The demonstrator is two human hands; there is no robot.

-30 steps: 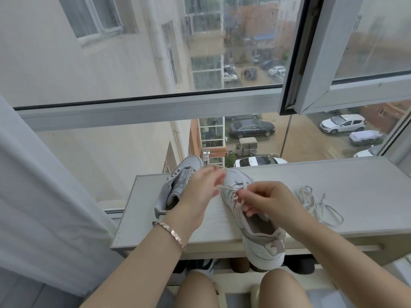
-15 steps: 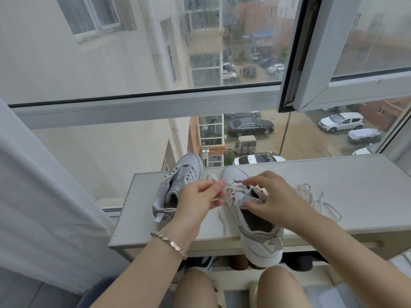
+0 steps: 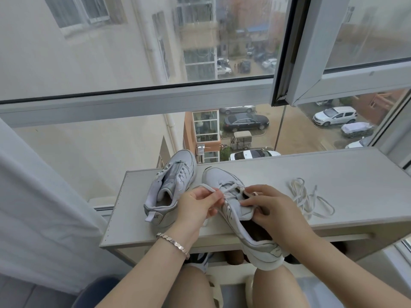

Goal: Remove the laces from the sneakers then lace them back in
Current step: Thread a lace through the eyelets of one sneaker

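Left hand (image 3: 198, 210) has lowered, fingers (image 3: 213, 197) pinching lace (image 3: 232, 187); right hand (image 3: 275, 212) fingers (image 3: 251, 203) grip sneaker tongue (image 3: 243, 211).

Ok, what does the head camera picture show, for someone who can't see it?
The left hand pinches a white lace on one sneaker while the right hand holds its tongue. An unlaced sneaker stands left of it, a loose lace right, on a white shelf.
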